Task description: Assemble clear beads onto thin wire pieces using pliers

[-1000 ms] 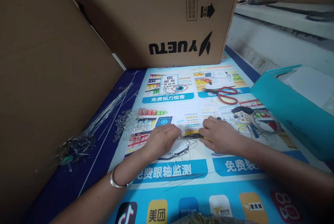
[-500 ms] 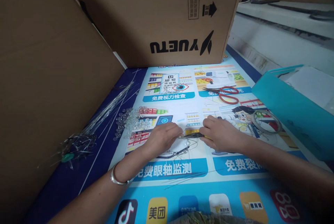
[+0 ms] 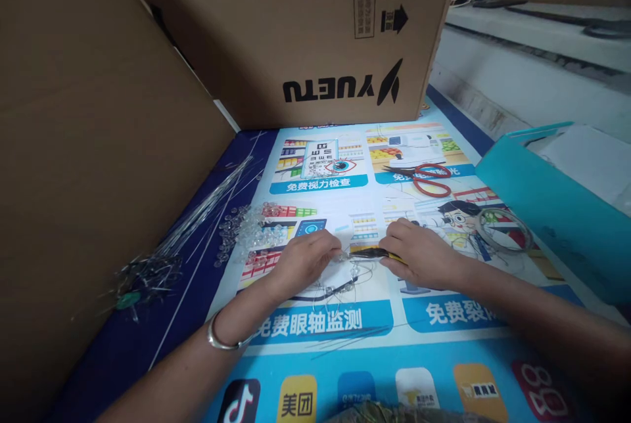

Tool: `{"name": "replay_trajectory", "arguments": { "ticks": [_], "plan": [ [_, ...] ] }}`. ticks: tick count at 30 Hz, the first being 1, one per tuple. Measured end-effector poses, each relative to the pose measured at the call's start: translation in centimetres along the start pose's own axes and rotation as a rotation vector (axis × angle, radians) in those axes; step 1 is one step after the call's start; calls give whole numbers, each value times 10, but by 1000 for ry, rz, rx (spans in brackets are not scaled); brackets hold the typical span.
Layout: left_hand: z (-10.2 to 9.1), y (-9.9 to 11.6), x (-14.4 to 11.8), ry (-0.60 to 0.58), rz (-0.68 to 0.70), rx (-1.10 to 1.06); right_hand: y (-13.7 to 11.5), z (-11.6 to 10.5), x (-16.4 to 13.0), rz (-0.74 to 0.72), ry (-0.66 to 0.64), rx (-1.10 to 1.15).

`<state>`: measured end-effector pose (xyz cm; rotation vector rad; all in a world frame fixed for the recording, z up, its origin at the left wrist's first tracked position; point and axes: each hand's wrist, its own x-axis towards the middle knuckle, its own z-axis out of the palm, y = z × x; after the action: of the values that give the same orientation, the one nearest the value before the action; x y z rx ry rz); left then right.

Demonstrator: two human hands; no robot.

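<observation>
My left hand (image 3: pixel 311 257) is closed, fingertips pinched on the upper edge of a wire ring strung with clear beads (image 3: pixel 340 288). Thin wire ends stick out around that ring. In my right hand (image 3: pixel 415 252) is a pair of pliers (image 3: pixel 369 253) with dark jaws and yellow on the handles. Its jaws point left, and their tip meets the ring beside my left fingertips. The exact spot where jaw and wire touch is too small to make out. Loose clear beads (image 3: pixel 251 229) lie in a heap beyond my left hand.
Red-handled scissors (image 3: pixel 428 178) lie beyond my right hand, and a coil of wire (image 3: pixel 503 229) to its right. A teal box (image 3: pixel 557 200) stands at the right. Cut wires (image 3: pixel 207 203) and a wire tangle (image 3: pixel 145 282) lie left. Cardboard (image 3: pixel 325 29) walls the back and left.
My right hand has shifted slightly, and more of the pliers' yellow handle shows now. My left hand has stayed nearly in place on the beaded ring.
</observation>
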<state>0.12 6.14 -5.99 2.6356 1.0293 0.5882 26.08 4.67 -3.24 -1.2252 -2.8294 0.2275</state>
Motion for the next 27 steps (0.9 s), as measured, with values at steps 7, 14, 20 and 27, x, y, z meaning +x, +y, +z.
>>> {"name": "replay_trajectory", "arguments": {
  "ticks": [7,14,20,27],
  "plan": [
    [-2,2,0,9,10,25,-3,0,1,-27,-3,-26],
    [-4,4,0,21,44,62,-6,0,2,-15,-8,-59],
    [0,4,0,76,-76,29,-6,4,0,11,16,-40],
    [4,3,3,260,-123,122,1,10,-5,116,131,17]
  ]
}}
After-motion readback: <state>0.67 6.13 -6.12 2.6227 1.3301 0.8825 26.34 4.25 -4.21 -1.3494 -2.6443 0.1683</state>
